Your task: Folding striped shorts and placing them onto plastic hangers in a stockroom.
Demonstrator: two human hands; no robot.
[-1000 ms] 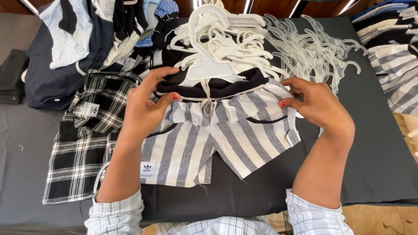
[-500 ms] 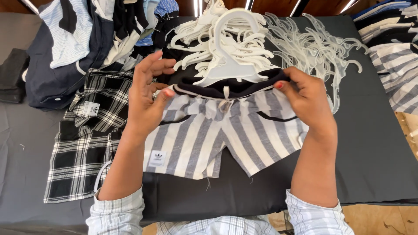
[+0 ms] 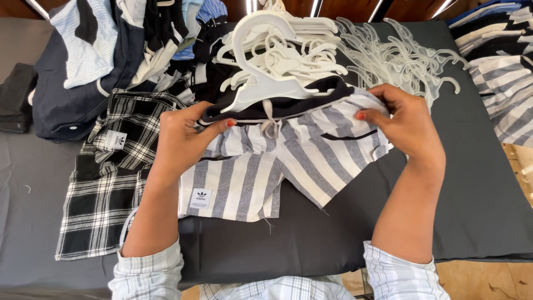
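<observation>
A pair of grey-and-white striped shorts (image 3: 277,166) with a black waistband hangs lifted over the dark table cover (image 3: 477,189). My left hand (image 3: 183,139) pinches the waistband at its left end. The right end of the waistband is gripped by my right hand (image 3: 408,125). A white plastic hanger (image 3: 261,78) sits at the waistband's top edge, its hook pointing up. The shorts' legs trail down onto the cover.
A heap of white hangers (image 3: 294,50) and a spread of clear hangers (image 3: 400,55) lie behind the shorts. Black-and-white plaid shorts (image 3: 105,178) lie at left below a pile of mixed clothes (image 3: 105,55). Folded striped garments (image 3: 499,83) stack at right.
Both hands have raised the shorts off the cover and stretched the waistband wider. The white hanger now stands up at the waistband.
</observation>
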